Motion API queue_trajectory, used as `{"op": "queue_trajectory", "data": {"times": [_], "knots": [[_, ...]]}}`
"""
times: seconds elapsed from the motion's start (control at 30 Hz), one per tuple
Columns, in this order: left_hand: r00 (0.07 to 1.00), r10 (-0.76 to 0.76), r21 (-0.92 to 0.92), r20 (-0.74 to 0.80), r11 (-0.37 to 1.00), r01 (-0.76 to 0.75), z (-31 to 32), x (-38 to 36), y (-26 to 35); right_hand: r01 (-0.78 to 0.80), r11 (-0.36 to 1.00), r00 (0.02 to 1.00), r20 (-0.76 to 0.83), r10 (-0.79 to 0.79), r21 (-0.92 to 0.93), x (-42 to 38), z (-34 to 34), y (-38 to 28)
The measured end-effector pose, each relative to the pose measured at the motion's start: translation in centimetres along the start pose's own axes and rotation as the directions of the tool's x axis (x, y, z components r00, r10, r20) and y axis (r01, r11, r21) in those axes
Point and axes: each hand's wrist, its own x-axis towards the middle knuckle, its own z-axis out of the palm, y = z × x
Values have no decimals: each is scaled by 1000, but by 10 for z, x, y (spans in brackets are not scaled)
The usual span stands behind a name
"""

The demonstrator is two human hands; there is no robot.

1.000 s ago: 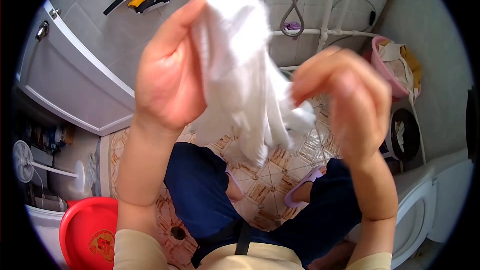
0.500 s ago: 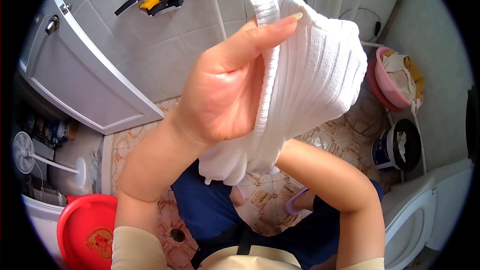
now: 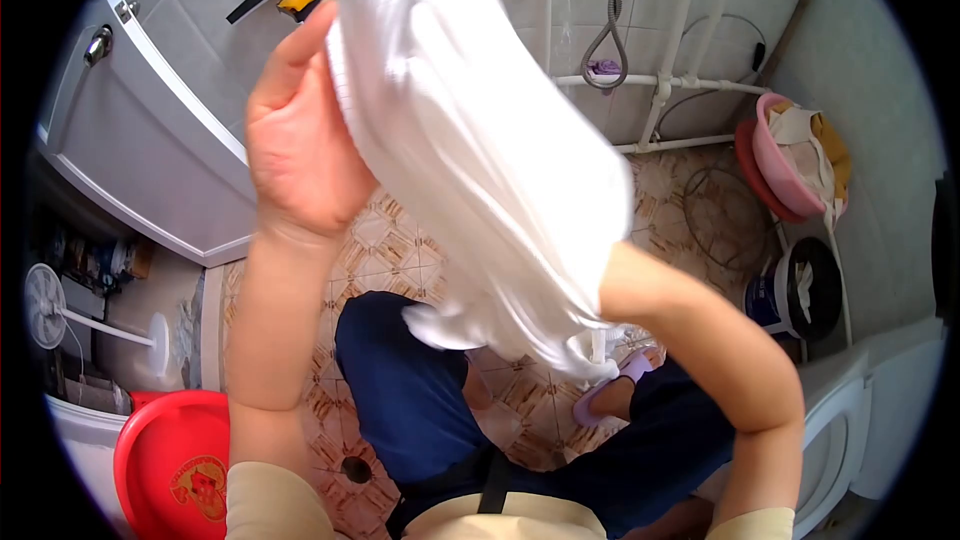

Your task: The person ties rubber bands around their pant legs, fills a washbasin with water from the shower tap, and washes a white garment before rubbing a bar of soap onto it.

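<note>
A white ribbed knit garment (image 3: 480,160) is stretched up in front of me, blurred by motion. My left hand (image 3: 310,140) grips its upper left edge, palm towards me, with part of the fingers hidden behind the cloth. My right forearm (image 3: 690,315) runs into the garment from the lower right. The cloth covers my right hand, so its fingers do not show. Loose folds of the garment hang down above my knees.
A red basin (image 3: 150,460) stands at lower left, near a white fan (image 3: 48,305). A pink basin (image 3: 775,155) with cloths and a dark bucket (image 3: 765,295) are at right, above a toilet (image 3: 835,450). The door (image 3: 150,140) is at left; pipes line the wall.
My left hand has moved left and up with the garment's edge. The garment now spreads wider between my arms, and my right forearm has shifted right and up.
</note>
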Motion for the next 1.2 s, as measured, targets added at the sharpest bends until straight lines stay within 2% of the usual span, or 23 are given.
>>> {"op": "queue_trajectory", "data": {"times": [0.1,0.13,0.17,0.23,0.27,0.37,0.43,0.47,0.5,0.57,0.6,0.63,0.67,0.7,0.77,0.83,0.9,0.97,1.0,1.07,1.13,1.17,1.2], "knots": [[1000,-24,-106,10,994,25,-16,-7,11,64,992,983,-164,-81,-107,-12,-50,-48],[995,50,-15,-91,999,-51,-20,-7,11,89,906,983,-110,-147,-414,-7,-84,-64],[995,49,-19,-92,999,-50,-26,-6,14,156,986,980,-136,-147,55,-10,-121,-76],[996,63,28,-64,998,-61,-39,1,26,328,944,894,-314,-320,-27,-6,-185,-102],[970,154,204,-187,972,-115,-33,7,22,284,945,832,-448,-328,-164,-4,-201,-108],[983,136,265,-120,959,-100,-5,27,-3,86,918,690,-641,-335,-387,7,-236,-105],[992,94,314,-82,947,-63,14,41,-23,38,690,573,-550,-608,-723,11,-208,-86],[998,48,367,-51,930,-26,25,47,-31,151,642,610,-441,-659,-751,12,-182,-82],[997,52,365,-50,930,-31,40,52,-37,278,727,748,-332,-574,-628,12,-159,-82],[975,-194,744,113,666,46,71,55,-47,475,713,831,-5,-557,-516,25,-125,-67],[974,-199,744,112,667,51,78,58,-51,403,862,900,-36,-434,-308,21,-93,-66],[947,-201,818,250,568,-95,82,60,-55,232,898,964,-37,-265,-374,16,-84,-73],[898,-220,852,382,461,-249,84,60,-58,229,897,956,-86,-281,-379,17,-84,-72],[897,-223,850,382,465,-246,81,57,-60,226,895,946,-132,-296,-385,19,-85,-70],[938,29,896,345,288,-338,71,44,-56,291,915,917,-192,-350,-278,23,-84,-73],[968,218,977,127,138,-159,66,33,-43,366,921,871,-297,-390,-135,27,-89,-78],[862,393,946,319,-184,-267,43,29,-58,281,941,871,-361,-333,-190,24,-90,-90],[962,257,995,96,-56,-84,21,21,-86,363,926,878,-295,-376,-102,25,-99,-90],[975,201,994,90,35,-99,9,15,-106,344,938,928,-142,-345,-33,23,-95,-95],[976,-212,935,-51,333,121,-8,4,-129,304,952,952,16,-305,26,18,-89,-99],[907,-389,904,-164,308,295,-23,-6,-146,303,940,936,-138,-324,-158,16,-86,-99],[907,-387,901,-165,315,298,-32,-8,-151,296,942,939,-133,-318,-161,17,-91,-98],[946,-282,962,-159,170,212,-41,-9,-153,325,888,876,-251,-413,-327,17,-103,-98]]}}
